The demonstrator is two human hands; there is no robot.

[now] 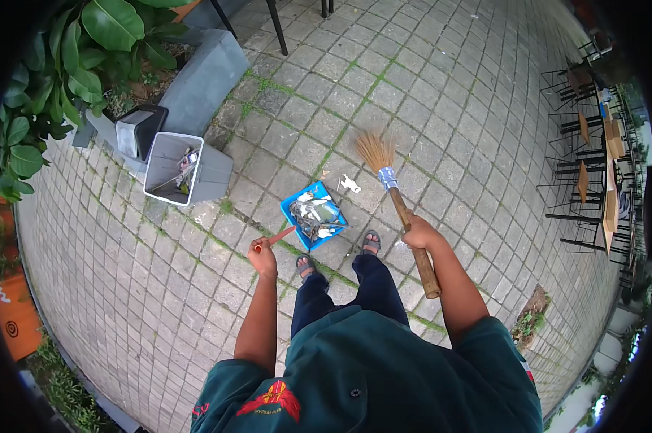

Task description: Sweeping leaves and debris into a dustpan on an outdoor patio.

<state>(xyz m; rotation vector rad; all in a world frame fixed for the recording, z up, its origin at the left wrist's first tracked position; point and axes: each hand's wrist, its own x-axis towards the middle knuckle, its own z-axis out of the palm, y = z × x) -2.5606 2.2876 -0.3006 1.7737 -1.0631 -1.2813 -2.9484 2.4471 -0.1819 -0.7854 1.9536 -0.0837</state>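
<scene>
My left hand (pixel 263 257) is closed around the end of a reddish handle (pixel 281 235) that runs to a blue dustpan (pixel 307 242). Litter, with whitish scraps and dark debris, lies in the pan, just ahead of my feet. In my right hand (pixel 423 233) is the wooden handle of a stick broom (pixel 376 151), bound with a blue-and-white wrap. Its bristles point away from me, up and right of the pan; whether they touch the paving cannot be told. A crumpled white scrap (pixel 350 184) lies on the pavers between pan and broom.
At the left, a grey bin (pixel 212 173) holding some litter leans beside a dark lid-like piece (pixel 142 132) and a grey planter wall (pixel 212 76) with leafy plants (pixel 82 65). Black furniture legs (pixel 276 27) stand at the top. Wooden tables (pixel 610 200) and stools (pixel 582 181) line the right.
</scene>
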